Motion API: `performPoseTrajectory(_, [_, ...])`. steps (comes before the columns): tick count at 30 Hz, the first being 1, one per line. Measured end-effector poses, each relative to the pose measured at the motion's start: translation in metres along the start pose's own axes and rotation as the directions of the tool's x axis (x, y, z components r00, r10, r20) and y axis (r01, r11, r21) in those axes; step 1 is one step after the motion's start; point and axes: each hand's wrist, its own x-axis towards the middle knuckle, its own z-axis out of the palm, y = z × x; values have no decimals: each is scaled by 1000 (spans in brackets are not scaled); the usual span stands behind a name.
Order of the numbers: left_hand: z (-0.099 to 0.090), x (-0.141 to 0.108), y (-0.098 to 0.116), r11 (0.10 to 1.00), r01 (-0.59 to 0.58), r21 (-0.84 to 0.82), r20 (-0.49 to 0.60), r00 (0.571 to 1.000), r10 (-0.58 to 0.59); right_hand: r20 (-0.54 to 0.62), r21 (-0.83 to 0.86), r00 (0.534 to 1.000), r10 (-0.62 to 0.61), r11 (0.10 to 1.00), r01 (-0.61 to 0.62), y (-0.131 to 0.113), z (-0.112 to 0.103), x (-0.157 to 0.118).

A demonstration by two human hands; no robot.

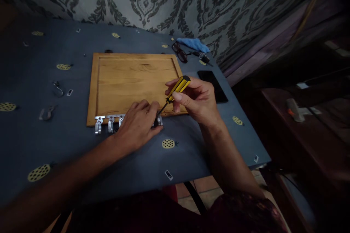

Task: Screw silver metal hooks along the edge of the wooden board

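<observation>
Holding a yellow-and-black screwdriver (179, 86) between thumb and fingertips, the right hand (202, 96) sits right of centre in the frame, curled nearly shut on the handle, with the shaft slanting down and left. This fingertip hold looks suited to twirling the handle rather than bearing down hard. The driver's tip reaches the right end of a metal hook rail (111, 119), which lies along the lower edge of a framed wooden panel (123, 83) in the middle of the frame, its hooks jutting out past the wood toward the person. The left hand (139, 123) lies across the rail, fingers together and bent onto the panel, thumb along the near side; it seems placed to steady the rail against the wood, though its palm side is hidden and I cannot tell whether it grips anything. The panel lies flat on a blue pineapple-print worktop (131, 174), which probably gives it firm backing. At centre left, two loose metal hooks, one upper (58, 89) and one lower (47, 113), lie apart from the panel. Dark-lensed glasses (180, 52), a blue cloth (193, 44) and a black phone (212, 83) lie toward the upper right, seemingly set aside.
</observation>
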Motion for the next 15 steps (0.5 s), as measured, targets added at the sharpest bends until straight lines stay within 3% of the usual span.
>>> performPoseTrajectory(4, [1, 0, 0, 1000, -14, 1, -7, 1000, 14, 17, -4, 1000, 3, 1000, -3, 1, -1, -1])
performPoseTrajectory(15, [3, 0, -2, 999, -31, 30, -23, 999, 31, -94, 33, 996, 12, 999, -9, 4, 7, 1])
